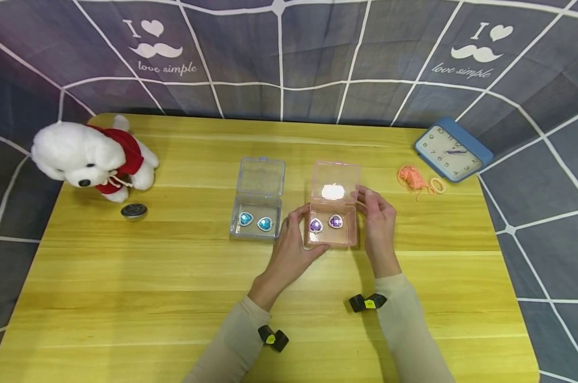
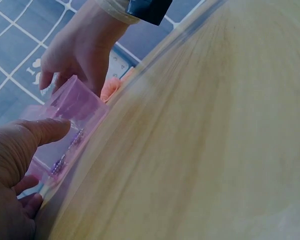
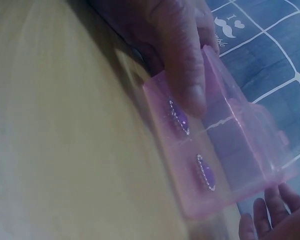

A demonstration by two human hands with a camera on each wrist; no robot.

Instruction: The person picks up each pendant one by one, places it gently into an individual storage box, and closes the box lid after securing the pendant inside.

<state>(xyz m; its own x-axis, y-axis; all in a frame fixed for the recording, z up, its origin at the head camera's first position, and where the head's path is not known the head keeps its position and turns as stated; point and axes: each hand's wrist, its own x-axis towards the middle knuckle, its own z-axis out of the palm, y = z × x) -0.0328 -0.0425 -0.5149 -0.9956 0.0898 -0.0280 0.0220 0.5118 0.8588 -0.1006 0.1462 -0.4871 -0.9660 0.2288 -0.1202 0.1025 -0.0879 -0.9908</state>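
On the table stands a pink clear plastic box, its lid raised at the back. Two purple heart-shaped gems with sparkling rims lie inside. My left hand holds the box from the left, its thumb along the front wall and its fingers round the left side. The right hand is at the box's right, relaxed fingers beside the lid edge. Left of the pink box is a matching blue clear box, lid up, with two blue gems in it.
A white toy dog in a red top sits at the back left, a dark oval object in front of it. At the back right are a blue clock, coral yarn and a pale ring. Patterned cloth hangs behind.
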